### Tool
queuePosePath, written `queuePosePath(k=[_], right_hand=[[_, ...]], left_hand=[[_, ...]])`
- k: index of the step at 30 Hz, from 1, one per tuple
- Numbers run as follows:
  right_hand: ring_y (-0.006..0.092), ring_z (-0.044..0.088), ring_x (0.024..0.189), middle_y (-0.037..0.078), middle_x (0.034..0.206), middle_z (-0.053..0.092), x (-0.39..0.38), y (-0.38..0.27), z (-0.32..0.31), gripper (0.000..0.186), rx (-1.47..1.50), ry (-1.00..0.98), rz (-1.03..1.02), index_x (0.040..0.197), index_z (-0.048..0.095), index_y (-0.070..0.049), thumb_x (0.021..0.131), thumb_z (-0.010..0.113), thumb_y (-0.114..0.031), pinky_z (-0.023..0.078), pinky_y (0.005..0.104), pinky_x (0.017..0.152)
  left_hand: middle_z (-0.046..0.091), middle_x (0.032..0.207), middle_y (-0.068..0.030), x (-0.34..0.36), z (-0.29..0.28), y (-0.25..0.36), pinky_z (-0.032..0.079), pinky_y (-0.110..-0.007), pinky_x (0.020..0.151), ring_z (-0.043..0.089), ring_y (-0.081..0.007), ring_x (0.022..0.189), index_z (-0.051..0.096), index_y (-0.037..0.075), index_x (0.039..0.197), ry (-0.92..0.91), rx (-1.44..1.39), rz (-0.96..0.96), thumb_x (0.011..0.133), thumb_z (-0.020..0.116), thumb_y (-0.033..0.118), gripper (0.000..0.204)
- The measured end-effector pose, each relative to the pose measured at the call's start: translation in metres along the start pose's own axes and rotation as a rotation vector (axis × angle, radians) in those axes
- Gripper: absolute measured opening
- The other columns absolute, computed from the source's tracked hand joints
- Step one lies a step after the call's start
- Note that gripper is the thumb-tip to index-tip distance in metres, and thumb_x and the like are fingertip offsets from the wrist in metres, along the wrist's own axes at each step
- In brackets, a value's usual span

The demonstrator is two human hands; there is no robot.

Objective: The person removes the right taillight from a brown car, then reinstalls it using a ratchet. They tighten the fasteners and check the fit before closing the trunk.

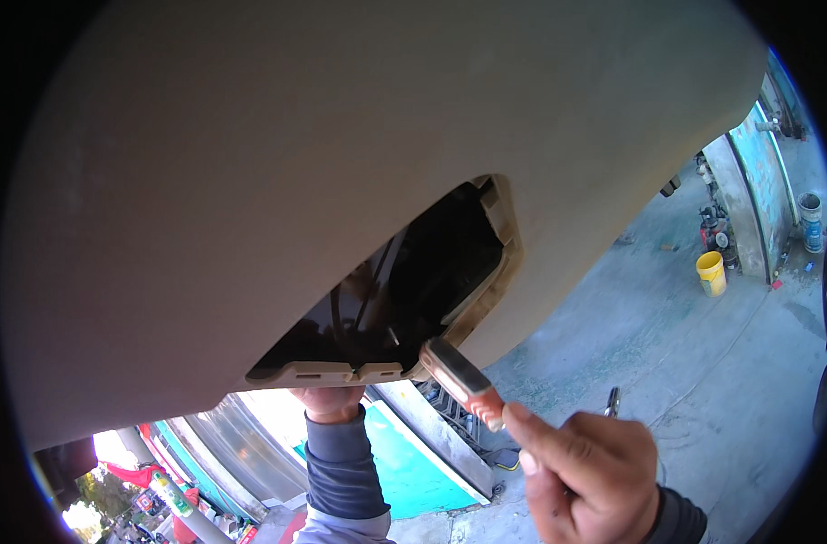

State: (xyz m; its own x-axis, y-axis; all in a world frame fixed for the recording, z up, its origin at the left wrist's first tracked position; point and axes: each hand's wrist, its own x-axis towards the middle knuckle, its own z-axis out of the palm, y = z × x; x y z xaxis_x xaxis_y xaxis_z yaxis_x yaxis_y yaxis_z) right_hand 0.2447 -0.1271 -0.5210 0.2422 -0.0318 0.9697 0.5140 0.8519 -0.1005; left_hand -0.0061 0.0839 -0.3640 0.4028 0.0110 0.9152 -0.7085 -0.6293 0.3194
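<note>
1. Beige panel (250, 199): one, broad and curved; I judge it thin plastic, light for its breadth, likely to flex and smooth enough to slip; best held by the folded lip along its lower edge
2. Rimmed opening (404, 290): one, angular, dark within, set in the panel; my landmark for the entries below; its narrow ledges look the more fragile part
3. Slim tool (461, 374): one, dark grey and red; at the opening's lower right corner, far end overlapping the rim in my remote view, contact uncertain; I judge it light and stiff, best gripped on the red near end
4. Right hand (594, 462): below and right of the opening; thumb and forefinger pinching the tool's near end, other fingers curled toward the palm
5. Left hand (330, 402): just below the opening's lower edge, reaching up behind the panel; fingers hidden from me, so whether grasping or loose I cannot tell
6. Metal piece (614, 402): right of and below the opening, showing beyond the right hand's knuckles; held or not, I cannot tell
7. Yellow bucket (711, 275): on the floor, well apart, right of the opening
</note>
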Motion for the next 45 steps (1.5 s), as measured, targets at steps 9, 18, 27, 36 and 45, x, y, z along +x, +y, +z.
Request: queuePosePath(k=[9, 18, 27, 36, 45], right_hand=[[0.0255, 0.051, 0.053, 0.008, 0.069, 0.052, -0.008, -0.003, 0.037, 0.056, -0.065, 0.110, -0.052, 0.140, 0.070, -0.003, 0.084, 0.070, 0.003, 0.045, 0.0391, 0.049], [0.0242, 0.053, 0.054, 0.008, 0.071, 0.058, -0.013, 0.000, 0.037, 0.056, -0.076, 0.098, -0.062, 0.137, 0.071, 0.001, 0.082, 0.068, 0.006, 0.045, 0.0376, 0.050], [0.0239, 0.054, 0.051, 0.008, 0.072, 0.063, -0.013, 0.001, 0.032, 0.047, -0.082, 0.119, -0.069, 0.134, 0.073, 0.003, 0.087, 0.068, 0.006, 0.045, 0.0374, 0.048], [0.0213, 0.053, 0.050, 0.007, 0.068, 0.059, 0.008, -0.034, 0.022, 0.053, 0.152, 0.169, -0.142, 0.137, 0.072, 0.003, 0.084, 0.070, 0.008, 0.045, 0.0347, 0.048], [0.0230, 0.057, 0.055, 0.005, 0.069, 0.058, 0.029, -0.041, 0.055, 0.057, 0.091, 0.414, -0.284, 0.138, 0.072, -0.004, 0.082, 0.073, 0.008, 0.048, 0.0357, 0.051]], left_hand=[[0.075, 0.132, -0.0131, 0.002, 0.014, 0.002, 0.063, -0.050, 0.101, 0.076, -0.0333, 0.113, 0.067, 0.010, 0.142, 0.063, 0.036, -0.039, 0.105, 0.052, 0.059, 0.063], [0.074, 0.134, -0.0142, 0.010, 0.023, -0.001, 0.066, -0.047, 0.093, 0.076, -0.0335, 0.112, 0.067, 0.009, 0.141, 0.024, -0.005, 0.026, 0.108, 0.051, 0.051, 0.056], [0.077, 0.127, -0.0138, 0.006, 0.017, -0.005, 0.065, -0.049, 0.095, 0.077, -0.0340, 0.112, 0.070, 0.009, 0.137, 0.117, 0.020, 0.029, 0.106, 0.048, 0.060, 0.064], [0.073, 0.133, -0.0169, -0.004, -0.008, -0.005, 0.063, -0.048, 0.097, 0.074, -0.0310, 0.115, 0.065, 0.006, 0.142, 0.106, 0.123, 0.086, 0.108, 0.053, 0.052, 0.059], [0.075, 0.122, -0.0146, -0.003, -0.015, -0.014, 0.064, -0.043, 0.088, 0.076, -0.0304, 0.103, 0.061, 0.007, 0.141, 0.260, 0.143, -0.104, 0.103, 0.040, 0.071, 0.077]])
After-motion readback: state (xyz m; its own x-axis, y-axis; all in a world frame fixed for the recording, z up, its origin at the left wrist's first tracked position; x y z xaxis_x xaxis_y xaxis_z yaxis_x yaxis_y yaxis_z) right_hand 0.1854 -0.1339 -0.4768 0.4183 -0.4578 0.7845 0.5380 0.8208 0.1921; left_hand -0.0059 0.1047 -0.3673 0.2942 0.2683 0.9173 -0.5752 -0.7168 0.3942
